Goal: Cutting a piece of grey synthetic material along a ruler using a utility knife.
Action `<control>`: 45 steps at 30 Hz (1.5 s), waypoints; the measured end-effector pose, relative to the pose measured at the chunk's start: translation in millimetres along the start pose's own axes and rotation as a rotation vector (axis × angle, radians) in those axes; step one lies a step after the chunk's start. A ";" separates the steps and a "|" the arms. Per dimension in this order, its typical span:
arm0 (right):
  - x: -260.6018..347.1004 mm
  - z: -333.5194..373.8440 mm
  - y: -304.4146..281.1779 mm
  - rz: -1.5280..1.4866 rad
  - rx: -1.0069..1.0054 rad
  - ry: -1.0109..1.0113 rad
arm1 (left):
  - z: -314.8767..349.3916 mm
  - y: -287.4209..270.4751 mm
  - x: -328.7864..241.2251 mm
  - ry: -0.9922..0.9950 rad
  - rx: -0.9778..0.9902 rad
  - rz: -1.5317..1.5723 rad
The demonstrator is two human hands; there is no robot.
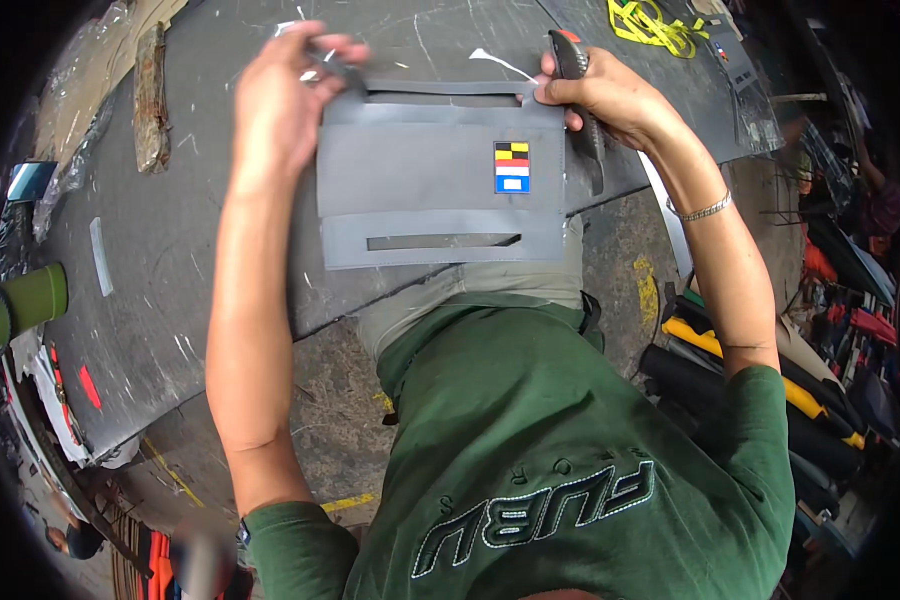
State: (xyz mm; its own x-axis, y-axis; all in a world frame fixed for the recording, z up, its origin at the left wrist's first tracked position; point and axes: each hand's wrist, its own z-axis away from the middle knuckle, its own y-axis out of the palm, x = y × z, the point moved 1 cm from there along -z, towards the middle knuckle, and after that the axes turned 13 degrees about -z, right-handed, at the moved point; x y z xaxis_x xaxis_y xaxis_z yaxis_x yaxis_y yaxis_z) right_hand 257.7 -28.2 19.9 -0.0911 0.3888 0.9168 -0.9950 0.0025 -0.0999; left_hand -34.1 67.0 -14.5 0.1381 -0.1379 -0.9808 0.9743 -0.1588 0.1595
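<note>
A flat grey fabric panel (410, 165) lies over the near edge of the table, with a long slot through its near band and another along its far edge. A small multicoloured patch (512, 167) sits on its right side. My left hand (285, 100), blurred by motion, has its fingers closed on the panel's far left corner, which is lifted. At the far right corner my right hand (610, 95) pinches the panel between thumb and finger. The same hand also holds a black tool with a ridged grip (570, 62); its exact kind is unclear.
The dark, scratched table (170, 290) carries a rough wooden stick (152, 98), yellow strapping (655, 28) and a red scrap (90, 387). A green roll (36, 298) is at the left edge. Black and yellow rolls (740, 370) are stacked at the right, below table level.
</note>
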 end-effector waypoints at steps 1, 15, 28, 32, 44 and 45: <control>2.6 -1.4 5.2 -0.002 0.009 -0.006 | -17.8 -30.1 6.7 -0.014 -0.025 0.096; 37.2 0.1 28.9 0.892 -0.176 -0.506 | -7.5 -47.7 -16.1 0.011 0.129 -0.559; 46.4 -65.7 129.3 0.388 0.216 -0.073 | -6.6 -52.9 -15.3 0.148 0.296 -0.787; 45.1 -72.6 126.3 0.456 0.243 -0.059 | 14.1 -55.8 8.8 0.383 0.275 -1.458; 83.3 -67.8 -1.1 0.513 -0.144 -0.247 | 24.4 -63.2 22.5 0.429 0.182 -1.576; 85.7 -76.5 -27.8 0.611 -0.229 -0.287 | 24.7 -62.2 21.4 0.434 0.186 -1.574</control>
State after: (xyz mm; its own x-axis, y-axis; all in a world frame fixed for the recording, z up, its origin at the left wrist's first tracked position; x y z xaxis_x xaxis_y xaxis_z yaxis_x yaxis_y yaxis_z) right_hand 280.7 75.6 71.7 -0.6680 0.1246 0.7336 -0.7320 0.0672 -0.6780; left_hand -96.1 49.8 -42.6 -0.8403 0.5257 -0.1326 0.1670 0.0183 -0.9858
